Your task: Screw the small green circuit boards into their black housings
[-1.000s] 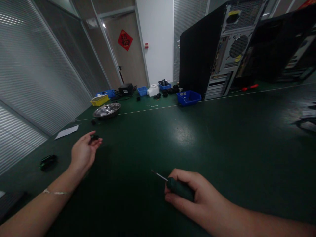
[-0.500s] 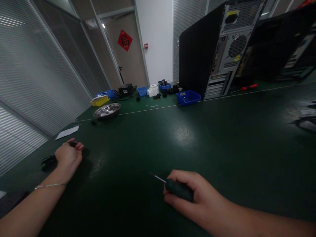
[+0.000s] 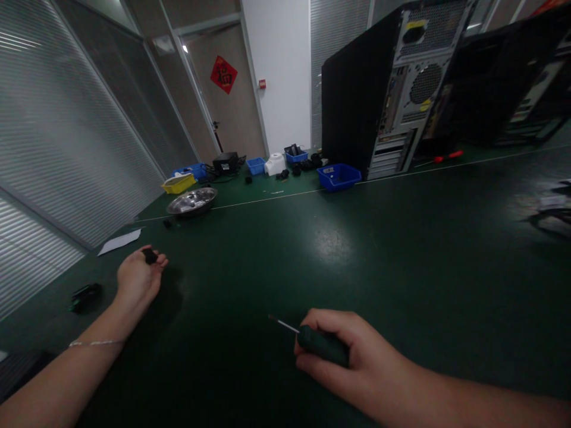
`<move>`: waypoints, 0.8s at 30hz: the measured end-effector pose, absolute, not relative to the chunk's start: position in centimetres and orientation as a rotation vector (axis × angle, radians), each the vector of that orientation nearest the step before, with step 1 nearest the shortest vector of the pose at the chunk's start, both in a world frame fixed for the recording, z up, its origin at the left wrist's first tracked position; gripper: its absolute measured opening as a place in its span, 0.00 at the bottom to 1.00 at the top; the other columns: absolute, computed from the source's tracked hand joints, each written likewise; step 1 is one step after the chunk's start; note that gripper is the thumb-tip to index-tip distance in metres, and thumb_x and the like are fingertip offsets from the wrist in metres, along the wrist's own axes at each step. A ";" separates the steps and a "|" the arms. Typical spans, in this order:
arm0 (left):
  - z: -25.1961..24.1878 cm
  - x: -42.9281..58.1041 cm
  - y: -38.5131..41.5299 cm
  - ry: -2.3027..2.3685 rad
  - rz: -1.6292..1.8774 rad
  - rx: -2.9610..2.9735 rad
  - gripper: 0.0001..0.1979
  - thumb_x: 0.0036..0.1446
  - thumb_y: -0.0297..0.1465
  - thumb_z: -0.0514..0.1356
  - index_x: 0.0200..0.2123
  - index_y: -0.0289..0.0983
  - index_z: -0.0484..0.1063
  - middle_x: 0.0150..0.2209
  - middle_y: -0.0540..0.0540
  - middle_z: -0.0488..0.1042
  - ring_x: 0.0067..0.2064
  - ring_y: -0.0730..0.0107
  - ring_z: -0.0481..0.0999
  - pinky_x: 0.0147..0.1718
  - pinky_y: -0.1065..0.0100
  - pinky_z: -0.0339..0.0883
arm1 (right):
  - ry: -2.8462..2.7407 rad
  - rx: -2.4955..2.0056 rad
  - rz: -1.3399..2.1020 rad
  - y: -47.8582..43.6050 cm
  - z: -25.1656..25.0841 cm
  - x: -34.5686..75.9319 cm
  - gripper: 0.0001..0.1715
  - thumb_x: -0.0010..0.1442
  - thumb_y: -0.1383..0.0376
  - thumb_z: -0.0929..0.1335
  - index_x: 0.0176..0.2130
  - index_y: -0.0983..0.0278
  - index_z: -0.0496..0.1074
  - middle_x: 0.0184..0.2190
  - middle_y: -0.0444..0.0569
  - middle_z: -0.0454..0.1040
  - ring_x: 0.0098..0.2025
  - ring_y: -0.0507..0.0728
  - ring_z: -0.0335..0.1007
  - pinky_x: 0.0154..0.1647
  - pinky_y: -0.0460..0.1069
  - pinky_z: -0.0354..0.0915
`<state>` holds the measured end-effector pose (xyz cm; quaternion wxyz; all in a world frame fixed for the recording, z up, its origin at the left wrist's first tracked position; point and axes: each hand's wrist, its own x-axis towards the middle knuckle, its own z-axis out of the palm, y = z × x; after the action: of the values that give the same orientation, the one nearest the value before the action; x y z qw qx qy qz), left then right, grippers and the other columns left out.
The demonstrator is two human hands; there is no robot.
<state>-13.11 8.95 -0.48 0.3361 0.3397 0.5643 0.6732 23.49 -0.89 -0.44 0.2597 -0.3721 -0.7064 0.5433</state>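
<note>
My left hand (image 3: 139, 274) is closed around a small black part (image 3: 150, 255), raised above the green table (image 3: 250, 255) on the left; its exact kind does not show. In my right hand (image 3: 352, 345), near the front, is a screwdriver (image 3: 323, 345) with a dark green handle, its thin metal shaft pointing left. Behind my left wrist, a black and green object (image 3: 85, 296) lies on the table, too dark to name. Farther back stands a round metal dish (image 3: 193, 202) with small things in it.
A blue bin (image 3: 339, 176) sits beside a black computer tower (image 3: 361, 95) at the back. A yellow tray (image 3: 179, 183), a white plastic housing (image 3: 275, 164) and a black adapter box (image 3: 225, 161) line the far side. White paper (image 3: 119, 242) lies at left; a red-handled tool (image 3: 448, 157) at right.
My left hand has moved right and slightly up with the small black part, away from the black and green object. My right hand holds the screwdriver almost still.
</note>
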 end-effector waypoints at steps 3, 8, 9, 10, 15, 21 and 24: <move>-0.3 -8.7 7.9 1.432 1.670 0.874 0.08 0.67 0.25 0.50 0.44 0.33 0.68 0.36 0.48 0.71 0.32 0.73 0.74 0.34 0.68 0.72 | -1.904 -1.002 1.469 -1.0 -0.6 23.4 0.03 0.58 0.66 0.69 0.34 0.65 0.73 0.28 0.42 0.68 0.31 0.53 0.65 0.31 0.46 0.60; 0.1 -1.8 3.5 1.294 1.116 1.057 0.09 0.66 0.32 0.54 0.44 0.34 0.69 0.28 0.49 0.70 0.27 0.71 0.69 0.28 0.68 0.65 | -1.800 -0.951 1.560 -0.9 -1.0 23.4 0.12 0.59 0.65 0.69 0.45 0.61 0.71 0.32 0.43 0.71 0.33 0.53 0.66 0.34 0.47 0.63; 0.1 -1.1 2.7 1.259 0.966 1.131 0.11 0.66 0.35 0.54 0.45 0.35 0.69 0.26 0.50 0.69 0.27 0.71 0.67 0.28 0.69 0.62 | -1.774 -0.947 1.577 -0.8 -1.1 23.4 0.14 0.60 0.65 0.69 0.47 0.60 0.69 0.33 0.43 0.70 0.33 0.53 0.66 0.34 0.47 0.63; 0.1 -0.7 2.0 1.230 0.851 1.185 0.13 0.66 0.38 0.53 0.46 0.37 0.68 0.26 0.51 0.68 0.27 0.72 0.65 0.27 0.69 0.60 | -1.749 -0.946 1.590 -0.8 -1.1 23.4 0.15 0.61 0.64 0.69 0.49 0.60 0.68 0.34 0.43 0.70 0.34 0.54 0.66 0.35 0.48 0.63; 0.0 -0.9 1.2 1.118 0.734 1.251 0.16 0.65 0.44 0.52 0.48 0.40 0.65 0.27 0.53 0.64 0.28 0.72 0.60 0.28 0.69 0.54 | -1.662 -0.951 1.643 -0.8 -0.8 23.5 0.17 0.63 0.64 0.66 0.52 0.60 0.64 0.38 0.46 0.70 0.39 0.56 0.68 0.38 0.50 0.65; 0.8 -0.9 0.9 1.130 0.576 1.450 0.11 0.62 0.35 0.59 0.47 0.44 0.65 0.38 0.52 0.65 0.36 0.70 0.64 0.35 0.69 0.60 | -1.671 -0.934 1.702 -0.8 -0.9 23.5 0.14 0.64 0.65 0.66 0.50 0.60 0.67 0.44 0.49 0.73 0.46 0.59 0.71 0.42 0.52 0.67; 1.1 -0.7 0.5 1.144 0.527 1.584 0.09 0.65 0.36 0.56 0.47 0.44 0.66 0.39 0.51 0.65 0.37 0.69 0.64 0.37 0.68 0.60 | -1.699 -0.942 1.660 -0.8 -1.1 23.4 0.15 0.63 0.65 0.66 0.51 0.60 0.69 0.44 0.49 0.74 0.46 0.60 0.72 0.44 0.53 0.68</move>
<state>-0.68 0.50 1.14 0.5302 0.6636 0.4794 0.2206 23.45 -0.83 -1.09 0.2890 -0.3528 -0.6365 0.6220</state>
